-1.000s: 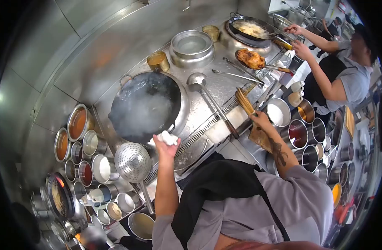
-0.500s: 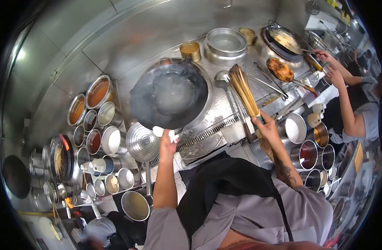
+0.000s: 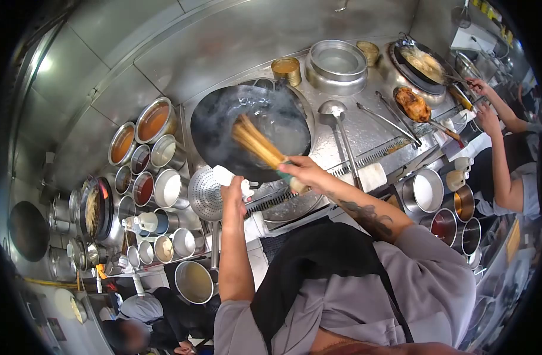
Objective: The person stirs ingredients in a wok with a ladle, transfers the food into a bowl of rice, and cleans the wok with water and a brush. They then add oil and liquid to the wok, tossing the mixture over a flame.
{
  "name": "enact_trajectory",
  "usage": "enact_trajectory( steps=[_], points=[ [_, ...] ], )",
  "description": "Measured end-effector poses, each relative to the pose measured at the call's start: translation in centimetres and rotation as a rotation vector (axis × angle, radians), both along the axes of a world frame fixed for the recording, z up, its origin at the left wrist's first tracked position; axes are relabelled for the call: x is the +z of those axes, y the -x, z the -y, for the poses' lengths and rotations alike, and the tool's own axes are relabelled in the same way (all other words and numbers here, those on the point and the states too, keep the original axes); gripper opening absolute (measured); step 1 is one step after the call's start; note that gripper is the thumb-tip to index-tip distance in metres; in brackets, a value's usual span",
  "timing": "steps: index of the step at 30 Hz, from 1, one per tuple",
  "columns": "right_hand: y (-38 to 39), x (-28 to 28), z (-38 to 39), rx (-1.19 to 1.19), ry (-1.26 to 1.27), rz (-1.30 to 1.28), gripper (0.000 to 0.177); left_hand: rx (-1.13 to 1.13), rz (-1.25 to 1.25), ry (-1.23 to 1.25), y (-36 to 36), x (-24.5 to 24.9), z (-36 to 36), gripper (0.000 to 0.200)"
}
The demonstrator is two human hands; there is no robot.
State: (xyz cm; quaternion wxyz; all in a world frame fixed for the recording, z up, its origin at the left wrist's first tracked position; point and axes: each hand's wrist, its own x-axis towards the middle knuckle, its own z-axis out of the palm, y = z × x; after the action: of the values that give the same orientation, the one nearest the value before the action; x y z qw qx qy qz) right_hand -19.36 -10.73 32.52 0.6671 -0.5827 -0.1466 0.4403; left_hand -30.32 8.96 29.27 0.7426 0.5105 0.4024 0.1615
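Note:
A large dark wok (image 3: 209, 133) stands on the range in front of me, with steaming, moving water (image 3: 282, 127) in its bowl. My right hand (image 3: 308, 173) is wrapped around the handle end of a bamboo wok brush (image 3: 260, 143), whose bristles are inside the wok and point to the far left. At the wok's near rim, my left hand (image 3: 233, 197) is closed on a folded white cloth (image 3: 224, 176). Whether a wok handle lies under the cloth is hidden. Just left of that hand rests a perforated strainer (image 3: 207, 192).
Right of the wok lie a ladle (image 3: 332, 109) and tongs (image 3: 389, 123). A metal pot (image 3: 337, 62) and an open can (image 3: 287, 71) stand behind. Several sauce containers (image 3: 155, 120) fill the left side. A co-worker's arm (image 3: 499, 154) reaches toward another wok (image 3: 421, 64) at right.
My right hand has swung left, taking the brush from upright beside the wok down into it. My left hand stays at the rim with the cloth. The view has shifted slightly.

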Motion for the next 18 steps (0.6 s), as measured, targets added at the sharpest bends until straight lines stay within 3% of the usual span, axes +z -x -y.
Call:
enact_trajectory(
  steps=[5,7,9,10,11,14,18],
  points=[
    [-1.2,0.3,-5.4,0.130,-0.018,-0.022,0.034,0.038,0.101,-0.209,-1.0,2.2,1.7,0.016],
    [-2.8,1.3,-7.3,0.113,0.100,0.050,0.036,0.046,0.156,-0.286,-1.7,2.0,1.4,0.016],
    [-5.3,2.4,-8.6,0.022,0.052,0.081,0.036,0.056,0.221,-0.573,-2.9,0.5,0.3,0.018],
    [-7.1,2.9,-9.1,-0.020,0.045,0.082,0.035,0.062,0.211,-0.616,-3.0,2.3,1.1,0.034],
    [-9.1,3.4,-9.6,-0.063,0.039,0.084,0.034,0.052,0.100,-0.696,-3.2,4.5,2.1,0.038],
    [-14.2,6.2,-8.4,-0.101,0.031,-0.085,0.033,0.015,0.127,-0.865,-3.3,9.1,4.8,0.045],
    [-16.7,8.1,-4.2,-0.079,-0.057,-0.201,0.032,-0.027,0.164,-1.007,-4.2,10.0,6.1,0.045]
  ],
)
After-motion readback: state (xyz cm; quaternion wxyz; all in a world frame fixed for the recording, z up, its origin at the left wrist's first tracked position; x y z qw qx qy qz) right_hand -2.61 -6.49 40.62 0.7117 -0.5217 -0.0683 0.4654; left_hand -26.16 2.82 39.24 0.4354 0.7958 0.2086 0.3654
